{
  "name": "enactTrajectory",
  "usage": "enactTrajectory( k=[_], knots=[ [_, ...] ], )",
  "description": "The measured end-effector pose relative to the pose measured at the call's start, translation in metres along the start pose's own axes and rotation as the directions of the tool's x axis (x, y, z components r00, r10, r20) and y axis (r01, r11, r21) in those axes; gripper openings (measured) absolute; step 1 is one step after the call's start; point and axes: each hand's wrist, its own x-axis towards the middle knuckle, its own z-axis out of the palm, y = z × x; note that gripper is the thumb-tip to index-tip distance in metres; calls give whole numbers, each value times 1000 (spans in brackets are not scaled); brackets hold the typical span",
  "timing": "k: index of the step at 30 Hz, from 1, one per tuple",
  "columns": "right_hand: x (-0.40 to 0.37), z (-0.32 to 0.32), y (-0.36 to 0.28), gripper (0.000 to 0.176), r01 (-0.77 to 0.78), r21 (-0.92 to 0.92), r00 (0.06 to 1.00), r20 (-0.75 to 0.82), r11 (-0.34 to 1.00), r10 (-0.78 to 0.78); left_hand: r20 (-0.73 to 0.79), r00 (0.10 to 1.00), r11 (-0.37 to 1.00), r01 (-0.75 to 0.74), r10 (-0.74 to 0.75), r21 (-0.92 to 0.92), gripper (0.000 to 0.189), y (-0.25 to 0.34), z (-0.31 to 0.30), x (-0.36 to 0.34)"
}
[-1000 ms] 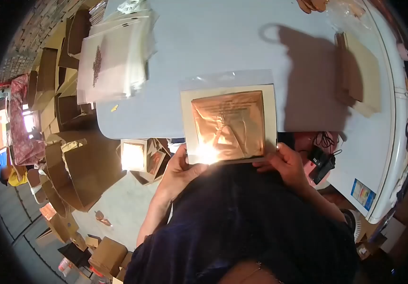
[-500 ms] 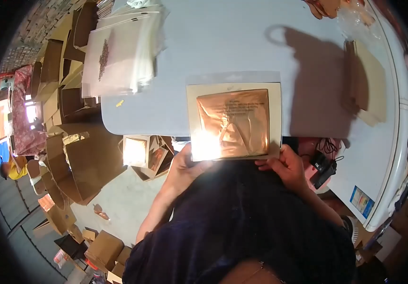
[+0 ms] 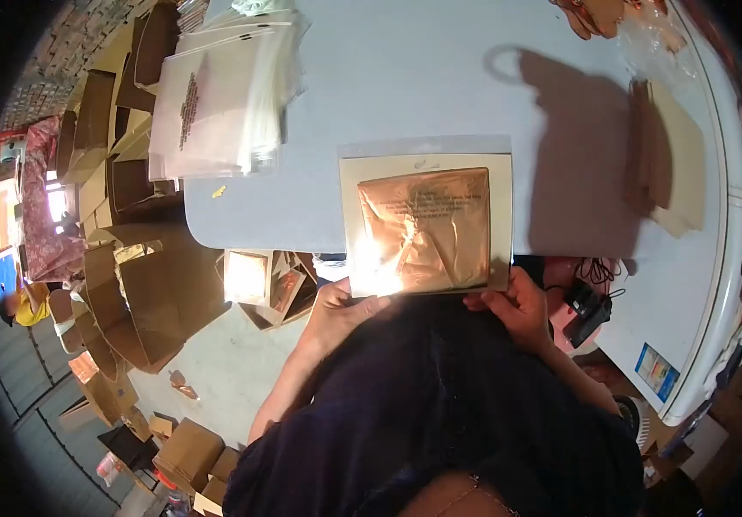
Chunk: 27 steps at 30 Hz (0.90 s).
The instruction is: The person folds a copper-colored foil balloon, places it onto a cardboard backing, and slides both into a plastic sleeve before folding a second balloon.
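Note:
A clear plastic bag (image 3: 423, 145) holds a cream card with a shiny copper-coloured sheet (image 3: 440, 215) over it, and lines of small print show on the bag. My left hand (image 3: 336, 317) pinches the bag's lower left corner, thumb along the near edge. At the lower right corner, my right hand (image 3: 519, 308) grips the same bag between thumb and fingers. The bag lies flat in front of my body, over the near edge of the table (image 3: 388, 77). Bright glare hides part of the copper sheet's lower left.
Printed clear bags (image 3: 216, 103) are stacked at the table's left. Cream cards (image 3: 677, 164) lie at the right, with copper-coloured pieces (image 3: 591, 15) beyond. A cardboard box (image 3: 164, 289) stands left, near a box of bagged pieces (image 3: 289, 293). A black device with cables (image 3: 588, 312) lies right.
The bag stays in both hands and has barely moved. My view has shifted slightly, so the table's things appear a little lower. Creases on the copper sheet look slightly different.

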Motion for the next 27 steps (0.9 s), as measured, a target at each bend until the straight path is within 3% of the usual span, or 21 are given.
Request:
enactTrajectory(
  k=[3, 6, 15, 18, 21, 24, 27],
  knots=[
    [1, 2, 0, 19, 4, -9, 1000, -18, 1000, -5, 42, 997, 995, 74, -72, -66, 22, 7, 0, -1],
    [2, 3, 2, 20, -10, -7, 999, -36, 1000, 10, 44, 999, 997, 14, -10, -76, 22, 2, 0, 1],
    [9, 10, -4, 18, -12, -94, 992, -128, 995, 0, 56, 997, 980, 62, -52, -191, 19, 1, 5, 3],
    [10, 10, 1, 18, 27, -106, 989, -139, 994, -42, 35, 995, 990, -86, 90, -114, 21, -6, 5, 6],
    [14, 11, -2, 20, 40, -128, 988, -143, 991, -58, 69, 996, 952, -41, 65, -305, 26, -1, 10, 11],
    [17, 15, -6, 21, 49, -102, 987, -146, 994, -64, 56, 997, 972, 60, -49, -226, 30, 12, 17, 10],
    [16, 21, -14, 22, 44, -100, 986, -158, 994, -60, 44, 999, 974, 22, -13, -224, 32, 15, 21, 11]
  ],
)
